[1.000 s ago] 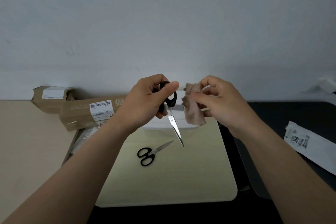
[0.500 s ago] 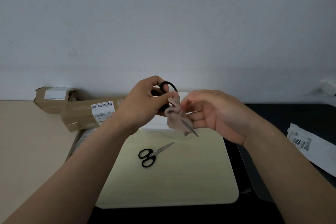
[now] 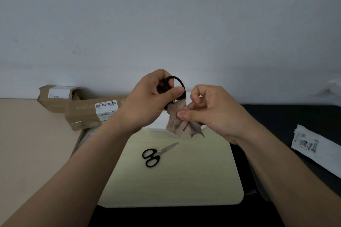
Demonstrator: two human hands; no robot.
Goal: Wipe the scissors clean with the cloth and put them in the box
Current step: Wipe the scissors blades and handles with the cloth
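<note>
My left hand (image 3: 147, 101) grips the black handles of a pair of scissors (image 3: 174, 81), held up over the table. A pinkish-grey cloth (image 3: 176, 120) is wrapped around their blades, and my right hand (image 3: 210, 110) pinches it there. Only the blade tip (image 3: 200, 131) pokes out below the cloth. A second pair of black-handled scissors (image 3: 156, 154) lies flat on the pale yellow board (image 3: 175, 180). A white box (image 3: 158, 122) stands behind my hands, mostly hidden by them.
Two brown cardboard parcels (image 3: 88, 112) lie at the back left on the beige table. A white labelled bag (image 3: 313, 147) rests on the dark surface at the right. A grey wall closes the back.
My right hand brought the cloth to the held scissors and wrapped it round the blades; it now pinches lower, nearer the tip. The held scissors tilted a little to the right.
</note>
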